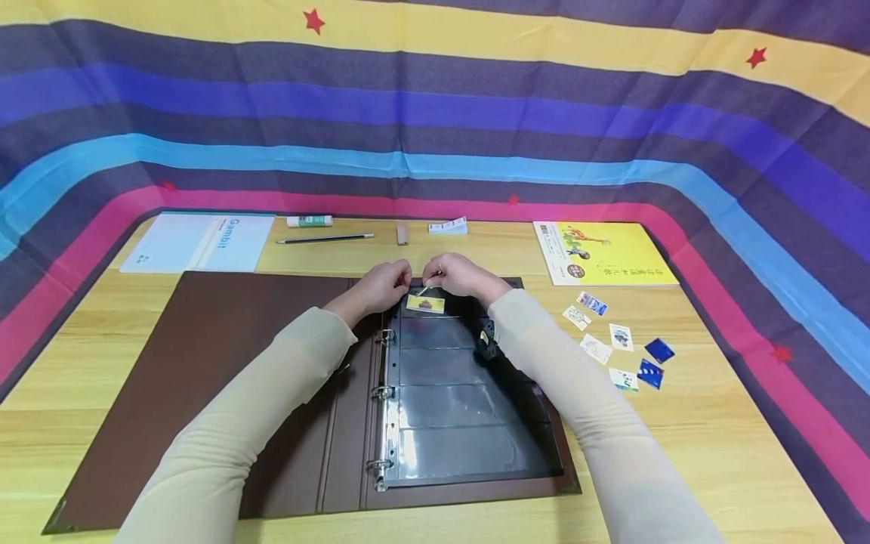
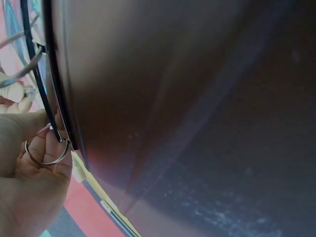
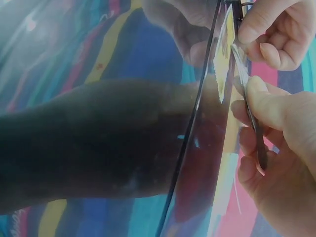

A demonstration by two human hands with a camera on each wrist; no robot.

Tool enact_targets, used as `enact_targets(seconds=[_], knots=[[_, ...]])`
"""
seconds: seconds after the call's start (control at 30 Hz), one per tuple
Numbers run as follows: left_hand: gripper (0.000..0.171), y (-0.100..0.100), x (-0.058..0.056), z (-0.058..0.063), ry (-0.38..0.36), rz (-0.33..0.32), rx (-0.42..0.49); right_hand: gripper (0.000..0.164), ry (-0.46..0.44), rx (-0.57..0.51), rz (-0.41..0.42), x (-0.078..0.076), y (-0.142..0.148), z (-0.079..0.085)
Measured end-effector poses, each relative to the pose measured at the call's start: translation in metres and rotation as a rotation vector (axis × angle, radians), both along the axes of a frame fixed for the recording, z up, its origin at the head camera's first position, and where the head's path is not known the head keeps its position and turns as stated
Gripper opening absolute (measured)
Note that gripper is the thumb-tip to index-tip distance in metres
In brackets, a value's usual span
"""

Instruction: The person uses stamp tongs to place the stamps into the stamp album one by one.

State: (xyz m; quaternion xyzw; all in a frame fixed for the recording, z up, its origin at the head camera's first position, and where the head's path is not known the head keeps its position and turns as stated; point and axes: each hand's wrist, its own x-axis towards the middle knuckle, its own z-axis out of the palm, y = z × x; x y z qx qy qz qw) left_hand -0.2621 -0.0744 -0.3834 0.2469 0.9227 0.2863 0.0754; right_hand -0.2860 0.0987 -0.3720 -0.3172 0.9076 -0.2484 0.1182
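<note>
A black stock page (image 1: 469,408) with clear pocket strips lies in the open brown ring binder (image 1: 245,378). My right hand (image 1: 465,276) pinches slim tweezers (image 3: 253,116), whose tip reaches a small yellow stamp (image 1: 426,304) with perforated edges. That stamp lies tilted over the page's top pocket, near the ring side. At the page's top corner, my left hand (image 1: 386,285) pinches the page edge between thumb and fingers. A metal ring (image 2: 48,163) passes in front of the left fingers in the left wrist view.
Several loose stamps (image 1: 620,337) lie right of the binder, below a yellow booklet (image 1: 608,253). Along the back are a white Gambit pad (image 1: 197,242), a glue stick (image 1: 309,221), a pencil (image 1: 325,239), an eraser (image 1: 402,233) and a small white label stack (image 1: 447,226).
</note>
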Motion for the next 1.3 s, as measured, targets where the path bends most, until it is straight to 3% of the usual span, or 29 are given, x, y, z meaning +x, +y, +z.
enact_targets(seconds=[0.2,0.6,0.77,0.9,1.1,1.3], knots=[[0.01,0.001,0.0,0.0,-0.01,0.005,-0.002,0.01,0.016,-0.019,-0.043,0.0,0.0,-0.003],[0.009,0.0,0.001,0.002,-0.02,0.001,0.012,0.013,-0.024,0.0,-0.005,-0.001,-0.006,-0.001],[0.01,0.0,0.002,0.001,-0.012,0.006,0.005,0.013,0.105,0.044,-0.042,0.001,0.005,0.007],[0.007,0.001,0.003,0.001,0.001,-0.006,-0.012,0.015,0.2,0.03,-0.144,0.007,0.032,0.025],[0.009,0.001,0.003,0.002,0.024,-0.046,-0.053,0.021,0.142,-0.119,-0.26,0.029,0.095,0.049],[0.009,0.001,0.002,0.0,0.001,-0.067,-0.058,0.024,0.108,-0.099,-0.443,0.057,0.167,0.043]])
